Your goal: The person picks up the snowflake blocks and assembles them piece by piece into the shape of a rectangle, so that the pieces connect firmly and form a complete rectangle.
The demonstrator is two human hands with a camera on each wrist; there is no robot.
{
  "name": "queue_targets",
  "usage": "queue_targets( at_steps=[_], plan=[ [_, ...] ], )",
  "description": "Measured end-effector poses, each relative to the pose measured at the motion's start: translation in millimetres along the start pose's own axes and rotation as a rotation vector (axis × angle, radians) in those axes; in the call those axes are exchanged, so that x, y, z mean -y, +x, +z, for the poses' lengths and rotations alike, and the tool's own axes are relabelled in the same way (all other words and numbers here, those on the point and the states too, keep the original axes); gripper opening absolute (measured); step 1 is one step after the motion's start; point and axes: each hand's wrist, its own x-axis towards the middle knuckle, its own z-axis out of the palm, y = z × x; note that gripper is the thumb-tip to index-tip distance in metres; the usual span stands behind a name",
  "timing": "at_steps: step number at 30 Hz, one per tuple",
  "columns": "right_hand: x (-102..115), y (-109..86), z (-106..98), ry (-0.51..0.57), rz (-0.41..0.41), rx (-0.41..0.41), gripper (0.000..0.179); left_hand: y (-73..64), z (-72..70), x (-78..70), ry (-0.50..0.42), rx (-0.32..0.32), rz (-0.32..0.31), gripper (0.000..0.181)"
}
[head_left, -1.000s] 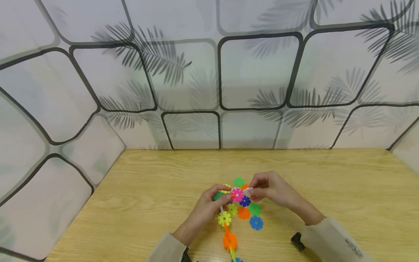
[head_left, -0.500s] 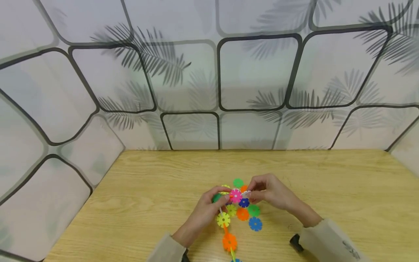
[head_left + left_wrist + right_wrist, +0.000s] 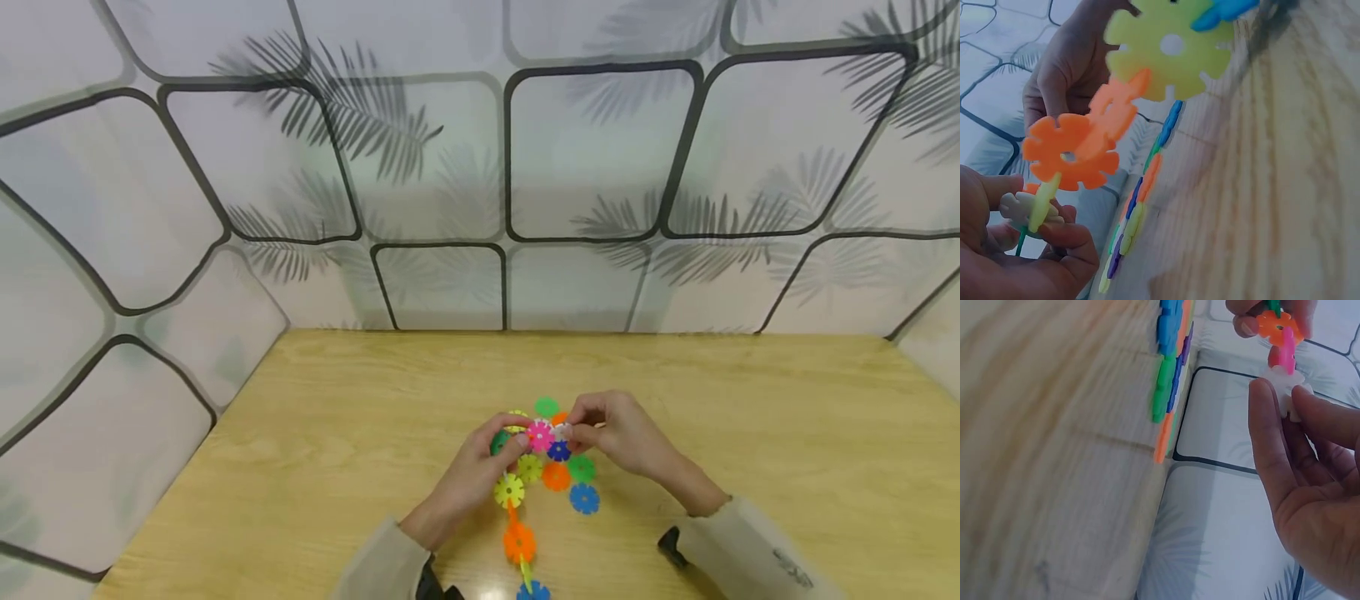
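A chain of notched plastic interlocking discs is held in my left hand [image 3: 480, 457], the thumb and fingers pinching it near its upper end. The pink disc [image 3: 541, 435] of the chain faces up beside my left fingertips. From that hand the chain runs toward me through a yellow disc [image 3: 509, 491], an orange disc [image 3: 519, 543] and a blue disc [image 3: 533, 592]. My right hand [image 3: 626, 429] pinches a white disc [image 3: 1284, 387] between thumb and index finger. In the right wrist view, this white disc meets the edge of the pink disc. An orange disc [image 3: 1279, 326] joins on above, by the left fingers.
Several loose discs lie on the wooden table [image 3: 360, 417] under and beyond the hands, among them a dark blue disc [image 3: 558, 451], a green disc [image 3: 582, 468], an orange disc [image 3: 556, 477] and a blue disc [image 3: 585, 498]. A patterned curtain [image 3: 450, 167] stands behind the table.
My right hand has moved slightly left, bringing the white disc up against the pink one. The left hand keeps its grip on the chain. The head view has tilted down a little.
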Motion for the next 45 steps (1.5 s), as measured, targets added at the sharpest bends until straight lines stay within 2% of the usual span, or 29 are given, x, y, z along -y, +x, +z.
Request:
queue_targets(
  at_steps=[5,11,15,17,24,29,35,40,45],
  plan=[
    [2,-1.2,1,-0.014,-0.003,-0.032,0.014,1.7,0.7,-2.0,0.017,0.009,0.019,0.031],
    [3,1.1,7,-0.057,-0.049,-0.052,0.014,0.6,-0.8,-2.6,0.075,0.010,0.055,0.030],
    [5,0.4,6,-0.064,-0.036,-0.051,0.015,-0.8,0.2,-4.2,0.085,0.024,0.073,0.031],
    [7,0.7,4,-0.069,-0.035,-0.053,0.014,-0.4,0.7,-5.0,0.078,0.019,0.066,0.031],
    [4,-0.6,2,-0.048,-0.005,-0.058,0.013,-0.8,1.0,-6.0,0.007,0.001,-0.019,0.034],
    [3,0.6,0,-0.034,-0.010,-0.054,0.009,-0.5,-1.6,-9.8,0.002,0.003,-0.052,0.037],
    [4,3.2,-5,-0.035,-0.035,-0.043,0.006,3.4,-4.6,-11.1,0.005,0.036,-0.032,0.037],
    [1,2.2,-12,0.026,0.031,0.029,0.002,1.8,-4.2,-9.1,-0.007,0.036,-0.027,0.034],
    [-2,1.8,-19,0.080,0.133,0.090,0.011,0.5,-3.8,-7.3,-0.013,0.029,-0.042,0.034]
  ],
)
